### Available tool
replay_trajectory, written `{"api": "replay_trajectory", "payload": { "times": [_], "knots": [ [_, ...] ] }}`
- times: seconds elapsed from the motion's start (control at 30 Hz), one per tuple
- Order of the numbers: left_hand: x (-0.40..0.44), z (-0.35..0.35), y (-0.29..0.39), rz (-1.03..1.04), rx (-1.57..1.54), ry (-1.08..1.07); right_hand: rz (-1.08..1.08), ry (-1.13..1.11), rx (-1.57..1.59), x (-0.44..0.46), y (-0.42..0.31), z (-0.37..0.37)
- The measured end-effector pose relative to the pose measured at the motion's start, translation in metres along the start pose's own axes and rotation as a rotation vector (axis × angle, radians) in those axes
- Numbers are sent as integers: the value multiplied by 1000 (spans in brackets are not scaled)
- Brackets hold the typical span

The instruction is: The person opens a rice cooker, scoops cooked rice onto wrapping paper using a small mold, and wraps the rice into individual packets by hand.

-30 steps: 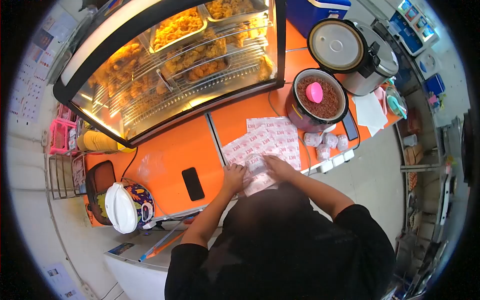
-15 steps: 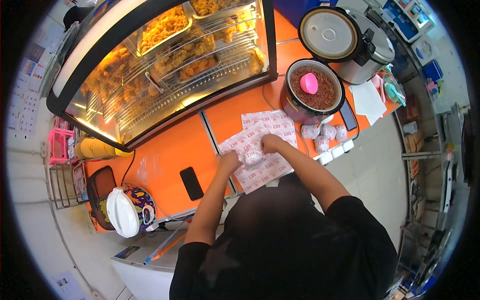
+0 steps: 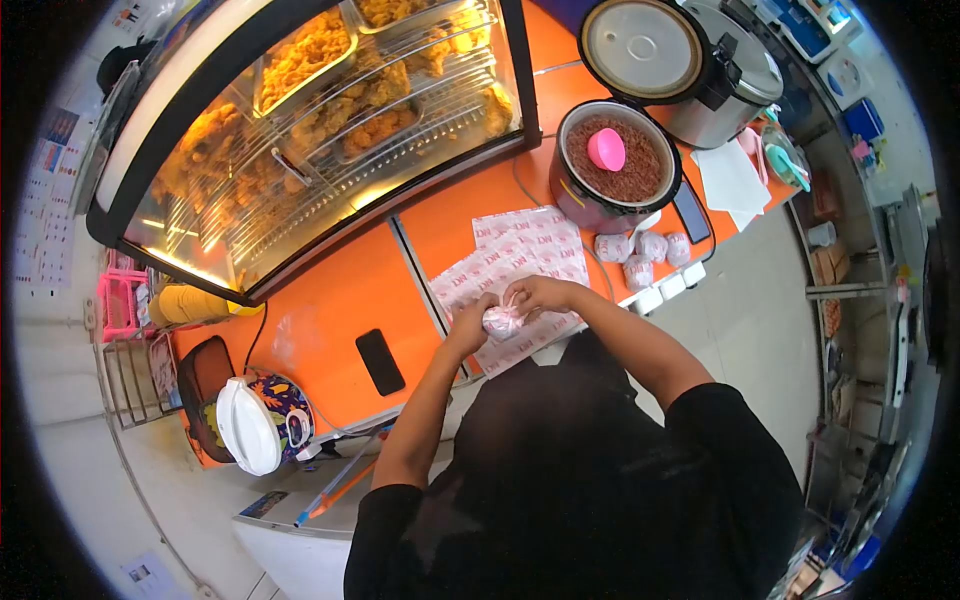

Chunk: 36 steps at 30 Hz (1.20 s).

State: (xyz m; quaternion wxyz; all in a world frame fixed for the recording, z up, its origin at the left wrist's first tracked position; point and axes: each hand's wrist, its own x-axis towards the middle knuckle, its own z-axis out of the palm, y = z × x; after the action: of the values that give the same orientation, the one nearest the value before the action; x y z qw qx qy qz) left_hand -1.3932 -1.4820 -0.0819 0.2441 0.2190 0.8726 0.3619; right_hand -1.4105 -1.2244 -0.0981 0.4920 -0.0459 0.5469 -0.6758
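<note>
A small round bundle (image 3: 502, 322) in red-and-white printed paper is between my two hands. My left hand (image 3: 471, 324) is closed around its left side. The fingers of my right hand (image 3: 541, 295) pinch the paper at its upper right. Beneath my hands lie printed paper sheets (image 3: 525, 240), overlapping on the orange counter. To the right, several finished-looking wrapped balls (image 3: 637, 271) sit together by the counter edge. Behind them stands an open rice cooker (image 3: 566, 187) of reddish-brown rice (image 3: 640, 160), with a pink scoop (image 3: 606, 149) resting in it.
A lit glass display case (image 3: 330, 230) of fried chicken fills the back left. A black phone (image 3: 380, 362) lies on the orange counter (image 3: 320, 310); another phone (image 3: 692, 218) is beside the cooker. A patterned pot with a white lid (image 3: 247, 425) stands at left.
Both hands have come closer together, and the paper is now gathered around the bundle. The bundle has been raised off the flat sheet. The camera view has shifted slightly.
</note>
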Motion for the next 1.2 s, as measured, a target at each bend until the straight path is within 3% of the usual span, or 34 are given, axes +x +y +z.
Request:
{"api": "replay_trajectory", "payload": {
  "times": [0.13,0.27,0.37,0.47,0.53,0.57,0.63,0.7,0.73,0.8,0.97,1.03,1.2],
  "knots": [
    [-3,7,55,82,-530,25,23,195,798,-41,-9,37],
    [8,10,84,41,-514,6,37,603,505,-72,-12,55],
    [24,21,120,75,-424,-27,-243,663,22,-103,-8,33],
    [43,34,159,18,-146,44,-140,726,-150,-158,-45,31],
    [51,41,196,-124,-278,-8,-134,739,-371,-182,-46,24],
    [54,45,212,-199,-343,-27,-159,800,-407,-198,-49,25],
    [66,59,224,21,-572,-183,-209,913,-485,-234,-55,23],
    [77,61,264,122,-876,-278,-287,686,-108,-262,-47,-11],
    [82,60,284,34,-905,-357,-331,583,38,-278,-49,-21],
    [94,78,310,66,-714,-225,-365,395,352,-306,-48,-39],
    [148,124,322,335,-261,91,-301,386,261,-353,-33,-72],
    [166,140,326,377,-170,94,-234,407,258,-356,-13,-98],
    [195,168,329,274,-149,151,-151,1007,-27,-342,11,-193]
  ]
}}
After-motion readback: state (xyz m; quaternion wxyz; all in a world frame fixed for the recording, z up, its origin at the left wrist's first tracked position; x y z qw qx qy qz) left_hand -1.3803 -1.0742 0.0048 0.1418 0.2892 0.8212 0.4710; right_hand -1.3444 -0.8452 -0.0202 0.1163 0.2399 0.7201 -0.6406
